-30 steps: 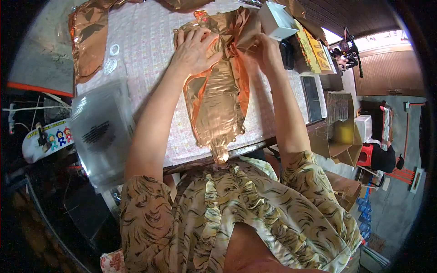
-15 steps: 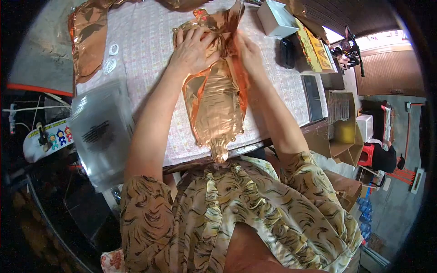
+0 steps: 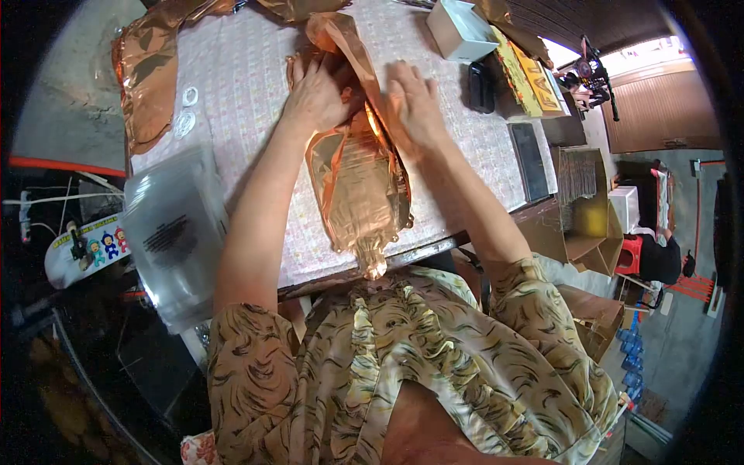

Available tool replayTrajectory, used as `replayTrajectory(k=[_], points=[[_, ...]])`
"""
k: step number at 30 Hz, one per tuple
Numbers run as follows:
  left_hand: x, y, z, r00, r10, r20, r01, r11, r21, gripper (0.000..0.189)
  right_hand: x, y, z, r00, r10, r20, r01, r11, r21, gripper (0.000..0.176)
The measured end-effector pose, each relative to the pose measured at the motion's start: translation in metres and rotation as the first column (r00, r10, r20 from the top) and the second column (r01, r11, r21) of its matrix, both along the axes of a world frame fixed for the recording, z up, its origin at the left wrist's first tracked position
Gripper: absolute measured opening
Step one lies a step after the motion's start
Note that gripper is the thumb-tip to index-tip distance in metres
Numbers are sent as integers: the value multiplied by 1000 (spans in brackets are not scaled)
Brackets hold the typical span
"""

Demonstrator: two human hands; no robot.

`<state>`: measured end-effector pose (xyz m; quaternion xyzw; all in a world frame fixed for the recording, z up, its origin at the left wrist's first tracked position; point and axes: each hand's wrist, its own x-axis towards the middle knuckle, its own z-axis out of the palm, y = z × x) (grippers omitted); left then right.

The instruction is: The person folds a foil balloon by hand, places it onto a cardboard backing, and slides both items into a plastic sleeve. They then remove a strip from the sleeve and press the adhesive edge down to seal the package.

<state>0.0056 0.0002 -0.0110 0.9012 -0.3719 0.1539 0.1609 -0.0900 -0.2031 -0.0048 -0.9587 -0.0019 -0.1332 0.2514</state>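
A copper-coloured foil balloon [image 3: 358, 190] lies flat and partly folded in front of me, its narrow tail pointing towards my body. My left hand [image 3: 316, 99] rests on its upper left part with fingers spread, some of them under the shadow of a raised flap. That flap of foil stands up in a long fold between my two hands. On the other side, my right hand [image 3: 416, 107] is open, its palm edge against the fold and its fingers stretched out over the cloth.
The table has a pale patterned cloth [image 3: 240, 93]. Clear plastic bags [image 3: 174, 225] lie at left, below more copper foil [image 3: 149, 93] and two white rings. At right are a white box [image 3: 461, 31], a black case [image 3: 480, 87], a yellow box [image 3: 527, 74] and a phone [image 3: 529, 161].
The foil's upper part has been lifted into an upright fold leaning left over my left hand. My right hand has opened out flat and moved slightly left and down.
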Motion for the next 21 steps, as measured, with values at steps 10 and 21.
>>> replayTrajectory(k=[10, 21], points=[[3, 13, -6, 994, -105, 25, 105, 994, 16, 56, -1, 61, 8, 1000, 16, 1, -16, 998, -58, 65], [9, 12, -20, 988, -93, 121, 99, 994, -44, 61, 1, 64, -2, 999, -5, 33, 12, 975, -223, 63]])
